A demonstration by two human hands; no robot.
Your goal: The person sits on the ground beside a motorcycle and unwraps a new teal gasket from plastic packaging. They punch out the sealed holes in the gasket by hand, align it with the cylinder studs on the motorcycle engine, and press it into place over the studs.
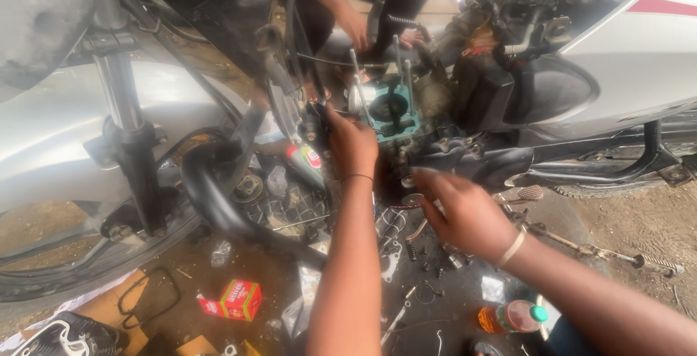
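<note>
A motorcycle stands stripped, its engine open, with a teal gasket [387, 128] on the crankcase and long metal studs [356, 80] sticking up. My left hand [352, 145], a thin dark band on its wrist, reaches to the left edge of the gasket with its fingers curled against a dark part; what it grips is hidden. My right hand [465, 212], wearing a pale bracelet, hovers lower right of the crankcase, fingers spread toward a small round metal piece [412, 200]. Another person's hand [356, 27] works from the far side of the engine.
A black exhaust pipe [218, 203] curves at the left beside the front fork [127, 116]. On the dirty ground lie a red and green box [236, 299], an orange bottle with a green cap [512, 317], loose bolts and springs, and a metal rod [602, 254].
</note>
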